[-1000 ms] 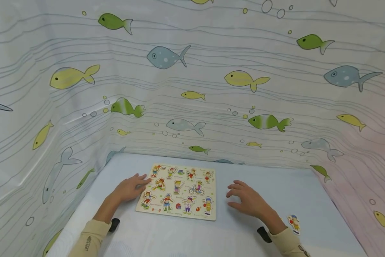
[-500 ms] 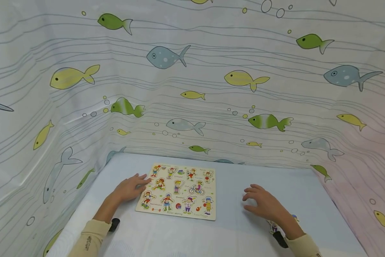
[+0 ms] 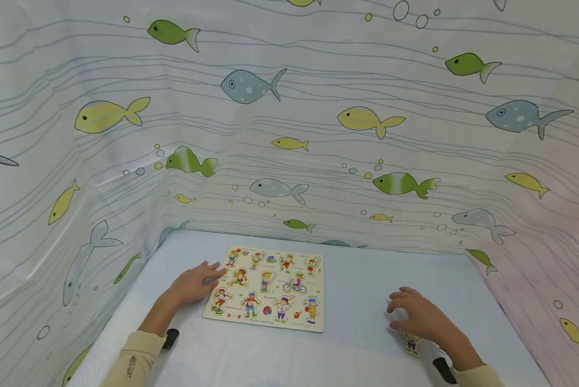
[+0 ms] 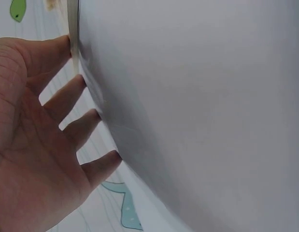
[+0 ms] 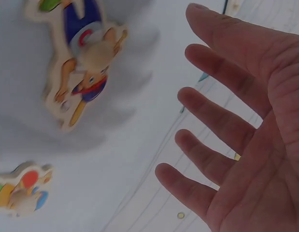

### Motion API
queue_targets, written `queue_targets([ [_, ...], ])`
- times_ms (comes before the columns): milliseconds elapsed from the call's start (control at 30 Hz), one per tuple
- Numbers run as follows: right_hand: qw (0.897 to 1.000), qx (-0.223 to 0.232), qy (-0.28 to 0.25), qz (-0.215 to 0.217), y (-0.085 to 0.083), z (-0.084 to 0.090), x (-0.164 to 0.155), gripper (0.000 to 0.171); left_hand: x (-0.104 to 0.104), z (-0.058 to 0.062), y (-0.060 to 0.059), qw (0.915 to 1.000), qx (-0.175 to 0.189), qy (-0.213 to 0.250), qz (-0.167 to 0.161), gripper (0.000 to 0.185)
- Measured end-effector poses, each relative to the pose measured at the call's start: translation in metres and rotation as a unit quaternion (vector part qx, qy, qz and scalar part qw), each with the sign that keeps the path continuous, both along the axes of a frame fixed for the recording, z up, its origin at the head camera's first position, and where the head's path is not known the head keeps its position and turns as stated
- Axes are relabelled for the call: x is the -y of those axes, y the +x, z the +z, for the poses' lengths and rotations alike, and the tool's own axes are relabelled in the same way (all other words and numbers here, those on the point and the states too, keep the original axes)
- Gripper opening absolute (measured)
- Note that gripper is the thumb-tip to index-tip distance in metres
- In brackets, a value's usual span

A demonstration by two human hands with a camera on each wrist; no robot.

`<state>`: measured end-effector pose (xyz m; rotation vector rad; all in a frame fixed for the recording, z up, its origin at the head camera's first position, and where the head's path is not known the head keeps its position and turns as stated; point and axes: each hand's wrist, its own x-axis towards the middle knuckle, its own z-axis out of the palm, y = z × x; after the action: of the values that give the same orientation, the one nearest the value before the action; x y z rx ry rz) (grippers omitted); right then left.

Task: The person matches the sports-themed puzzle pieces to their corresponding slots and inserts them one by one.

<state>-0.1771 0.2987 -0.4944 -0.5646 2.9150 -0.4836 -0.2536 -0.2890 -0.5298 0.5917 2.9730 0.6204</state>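
Observation:
In the head view a flat wooden knob puzzle board (image 3: 251, 317) with several pictured sports figures lies on the table. My left hand (image 3: 193, 284) rests at its left edge, fingers spread; in the left wrist view the fingertips of the left hand (image 4: 48, 121) meet the table beside the board's edge (image 4: 73, 29). Over the right side of the table hovers my right hand (image 3: 422, 317), fingers spread and holding nothing. Below it is a loose puzzle piece (image 3: 411, 346), partly covered. The right wrist view shows a baseball-player piece (image 5: 77, 29) with a round knob, and a second, blue-capped piece (image 5: 28, 180).
A pale blue and white cloth covers the table (image 3: 357, 344). A fish-patterned curtain (image 3: 318, 177) encloses the back and both sides. Black wrist mounts (image 3: 171, 338) show below both hands at the sleeves.
My right hand has moved right and toward me, away from the board, over the loose pieces, covering the one seen by the sleeve earlier. The left hand and the board stay in place.

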Motion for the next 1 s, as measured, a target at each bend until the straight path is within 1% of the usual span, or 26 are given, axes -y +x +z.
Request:
queue_targets([
  [267,0.998,0.043,0.023,-0.045,0.008,-0.001,-0.017,0.026,-0.002,0.002,0.001,1.0,0.005,-0.002,0.004,0.036],
  [500,0.996,0.049,0.03,-0.064,0.014,-0.006,-0.024,0.021,0.0,-0.002,0.0,1.0,-0.002,-0.005,0.004,0.036],
  [600,0.995,0.057,0.026,-0.08,0.017,-0.009,-0.026,0.021,0.0,-0.003,0.001,1.0,-0.002,-0.005,0.004,0.037],
  [733,0.994,0.057,0.029,-0.086,0.018,-0.012,-0.028,0.023,-0.001,-0.003,0.001,1.0,0.0,-0.006,0.002,0.037],
  [1000,0.995,0.053,0.027,-0.079,0.02,-0.017,-0.03,0.025,-0.002,-0.001,0.001,1.0,-0.001,-0.002,0.005,0.037],
])
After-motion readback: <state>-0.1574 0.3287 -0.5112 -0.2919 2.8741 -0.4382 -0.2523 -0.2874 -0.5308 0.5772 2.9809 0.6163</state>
